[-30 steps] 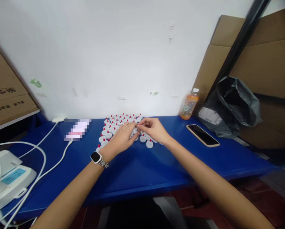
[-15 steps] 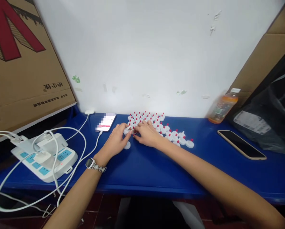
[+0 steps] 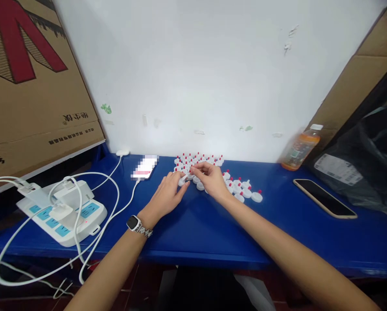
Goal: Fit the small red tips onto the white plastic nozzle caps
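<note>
Many white, round nozzle caps (image 3: pixel 256 197) with small red tips stand in a cluster on the blue table, near the wall. One white nozzle cap (image 3: pixel 182 179) is gripped between the thumb and fingers of my left hand (image 3: pixel 164 194), its spout slanting up to the right. My right hand (image 3: pixel 211 179) is closed in a pinch just right of that spout, on what looks like a small red tip (image 3: pixel 191 171). Fingers partly cover it. Behind and below the right hand, several caps are partly hidden. One cap (image 3: pixel 246 183) at the right shows a bare white spout.
A white power strip (image 3: pixel 96 218) with looping cables lies at the left. A charging phone (image 3: pixel 144 167) is behind my left hand. On the right are another phone (image 3: pixel 325 198), an orange drink bottle (image 3: pixel 301 147) and a dark plastic bag (image 3: pixel 368 151). Cardboard (image 3: pixel 34 99) stands at the left.
My right hand has lifted slightly and shifted right, its fingers now pinched by the spout. The left hand has moved a little right with the nozzle cap. The view has shifted slightly.
</note>
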`<state>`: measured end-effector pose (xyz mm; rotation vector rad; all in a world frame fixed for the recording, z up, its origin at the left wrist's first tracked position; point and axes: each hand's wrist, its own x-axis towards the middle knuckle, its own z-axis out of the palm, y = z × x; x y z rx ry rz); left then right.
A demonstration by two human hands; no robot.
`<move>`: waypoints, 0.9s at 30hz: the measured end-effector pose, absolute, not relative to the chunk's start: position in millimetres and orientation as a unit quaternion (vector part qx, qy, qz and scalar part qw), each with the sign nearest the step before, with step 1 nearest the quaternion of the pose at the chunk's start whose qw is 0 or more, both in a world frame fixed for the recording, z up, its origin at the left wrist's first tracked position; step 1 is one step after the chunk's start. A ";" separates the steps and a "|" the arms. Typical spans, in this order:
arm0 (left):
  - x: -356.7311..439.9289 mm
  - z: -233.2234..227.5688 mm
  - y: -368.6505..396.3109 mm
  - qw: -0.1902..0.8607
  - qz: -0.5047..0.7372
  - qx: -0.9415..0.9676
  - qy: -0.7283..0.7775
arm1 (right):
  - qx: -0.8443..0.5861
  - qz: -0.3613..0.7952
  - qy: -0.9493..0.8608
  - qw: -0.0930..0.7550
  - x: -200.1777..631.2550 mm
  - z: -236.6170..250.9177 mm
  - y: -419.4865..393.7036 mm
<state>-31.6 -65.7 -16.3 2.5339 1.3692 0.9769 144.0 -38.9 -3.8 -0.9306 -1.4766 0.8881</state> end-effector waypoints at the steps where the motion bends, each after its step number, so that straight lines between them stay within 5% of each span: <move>1: -28.8 -16.5 -66.2 0.045 0.316 0.835 0.448 | -0.384 0.393 -0.605 0.576 142.6 -5.0 -41.2; 18: -16.5 -17.2 -71.3 -0.018 0.313 0.835 0.452 | -0.376 0.307 -0.590 0.645 123.4 -18.1 -58.2; 27: -12.4 -17.3 -69.6 0.042 0.377 0.825 0.418 | -0.384 0.283 -0.579 0.662 118.5 -23.4 -61.4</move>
